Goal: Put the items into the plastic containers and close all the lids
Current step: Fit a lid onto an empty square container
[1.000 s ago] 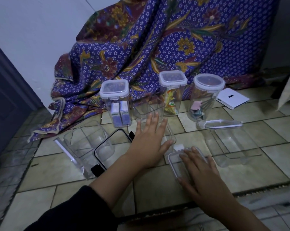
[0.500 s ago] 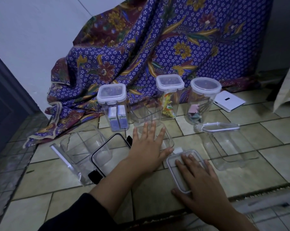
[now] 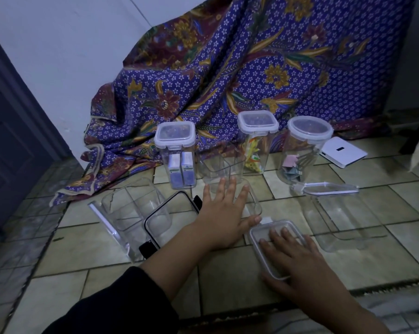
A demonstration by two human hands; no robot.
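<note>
Three far jars [image 3: 256, 145] are filled and lidded, near containers [image 3: 136, 208] lie empty, your left hand [image 3: 224, 218] spread-fingered on one, right hand [image 3: 297, 256] flat-fingered on a loose lid [image 3: 261, 233].

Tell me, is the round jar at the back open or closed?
Closed. The round jar stands upright with its white-rimmed lid seated flat on top. How tightly it is pressed, cannot tell.

Bare tiled floor [image 3: 102, 266] lies open at the near left and near centre. Farther in, the way is crowded: a tipped clear container [image 3: 131, 208] and black-rimmed lid [image 3: 165, 213] at left, the left hand [image 3: 224, 220] and right hand [image 3: 300, 259] flat in the middle, another tipped container [image 3: 343, 220] at right. Three lidded containers [image 3: 256, 141] and draped cloth [image 3: 227, 80] close off the far side
</note>
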